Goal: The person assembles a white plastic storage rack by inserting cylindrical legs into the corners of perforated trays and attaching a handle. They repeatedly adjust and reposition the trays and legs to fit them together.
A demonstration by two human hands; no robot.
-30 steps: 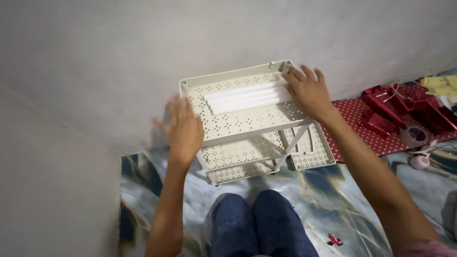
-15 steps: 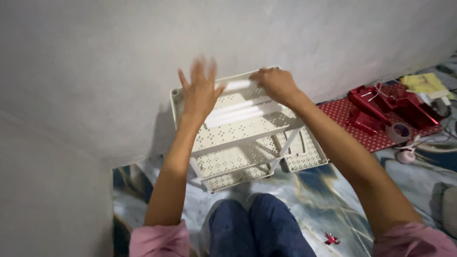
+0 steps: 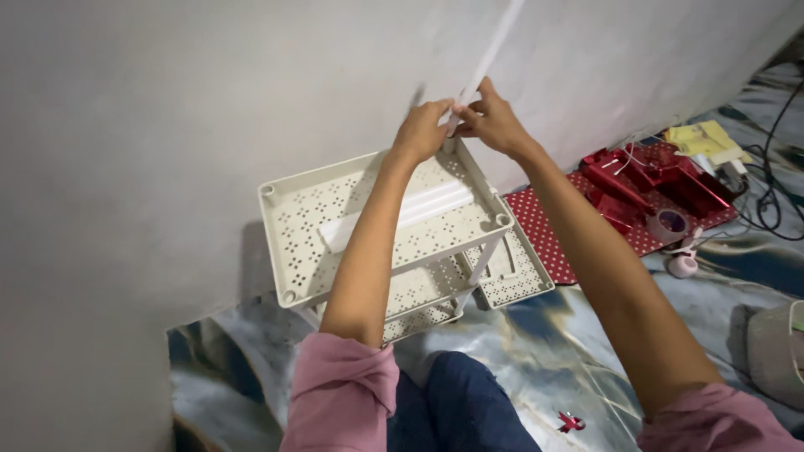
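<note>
While fingertips of both hands pinched the lower end of a slim white plastic pole (image 3: 488,52), the left hand (image 3: 421,130) and the right hand (image 3: 490,121) met just above the far right corner of a cream perforated shelf rack (image 3: 293,230), each closed around the pole with thumbs and forefingers nearly touching. The pole rose steeply from the grip and ran out of the top of the view, blurred against the pale grey wall (image 3: 209,100). More white poles (image 3: 431,203) lay flat on the rack's top tray, partly hidden by the left forearm. Beneath that tray, lower perforated trays (image 3: 511,280) of the same rack showed, joined by white uprights. Pink sleeves (image 3: 343,385) were pushed up both arms, and blue-jeaned knees (image 3: 461,402) sat close to the rack on a marbled blue-grey floor covering (image 3: 544,351). Off to the right, red shiny parts (image 3: 662,180) rested on a red dotted cloth (image 3: 553,230), with a roll of tape (image 3: 672,223) and a small pink object (image 3: 682,264) just beside them. Yellow sheets (image 3: 703,138) and black cables (image 3: 770,201) lay farther right, and a small red item (image 3: 571,421) sat on the floor near the right arm.
</note>
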